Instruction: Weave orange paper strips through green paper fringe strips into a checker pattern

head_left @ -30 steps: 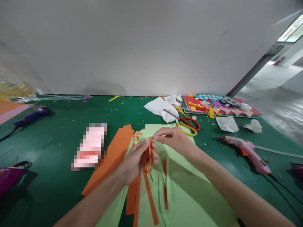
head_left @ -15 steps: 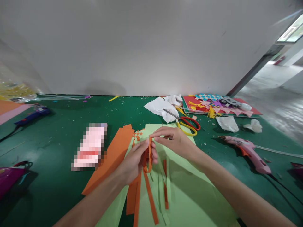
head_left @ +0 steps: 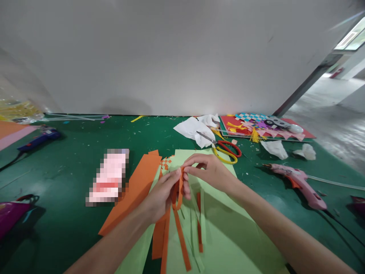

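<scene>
An orange paper strip (head_left: 180,196) hangs in a loop between my hands, above light green paper (head_left: 236,228). My left hand (head_left: 167,188) pinches it between thumb and fingers. The fingertips of my right hand (head_left: 207,169) close on the strip's upper end, right beside my left thumb. Below lie loose orange strips (head_left: 182,241) and light green strips (head_left: 194,228). Left of my hands is a stack of orange paper (head_left: 137,186). A small orange-and-white checkered woven piece (head_left: 166,163) lies just beyond my left hand.
Scissors (head_left: 225,148) with red and yellow handles lie behind my right hand, by crumpled white tissue (head_left: 194,129). A pink glue gun (head_left: 299,184) rests at the right, a blue tool (head_left: 40,139) at the left. Behind the table stands a grey wall (head_left: 159,57).
My right fingertips have closed in and now pinch the strip's top beside my left thumb. The loop has shifted slightly; my left hand has barely moved.
</scene>
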Tool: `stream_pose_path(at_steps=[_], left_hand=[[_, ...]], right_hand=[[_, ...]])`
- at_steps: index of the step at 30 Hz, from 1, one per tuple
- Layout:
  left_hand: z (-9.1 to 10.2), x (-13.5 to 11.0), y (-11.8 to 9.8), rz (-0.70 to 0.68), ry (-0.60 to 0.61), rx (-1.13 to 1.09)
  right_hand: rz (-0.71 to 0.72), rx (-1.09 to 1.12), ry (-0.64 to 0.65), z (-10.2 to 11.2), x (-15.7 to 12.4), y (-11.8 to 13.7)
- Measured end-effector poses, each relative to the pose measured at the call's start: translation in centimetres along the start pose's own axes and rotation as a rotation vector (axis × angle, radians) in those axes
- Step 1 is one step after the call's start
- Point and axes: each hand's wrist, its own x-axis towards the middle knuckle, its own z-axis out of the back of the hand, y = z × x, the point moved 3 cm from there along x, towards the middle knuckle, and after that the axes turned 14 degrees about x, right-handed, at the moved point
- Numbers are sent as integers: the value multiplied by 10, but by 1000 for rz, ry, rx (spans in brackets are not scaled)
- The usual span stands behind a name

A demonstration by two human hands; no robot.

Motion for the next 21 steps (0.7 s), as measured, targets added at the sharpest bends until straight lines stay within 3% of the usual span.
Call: stream_pose_path(at_steps=[21], left_hand=[[-1, -1, 0, 44, 37, 0]], right_hand=[[-14, 73, 27, -1, -2, -1]])
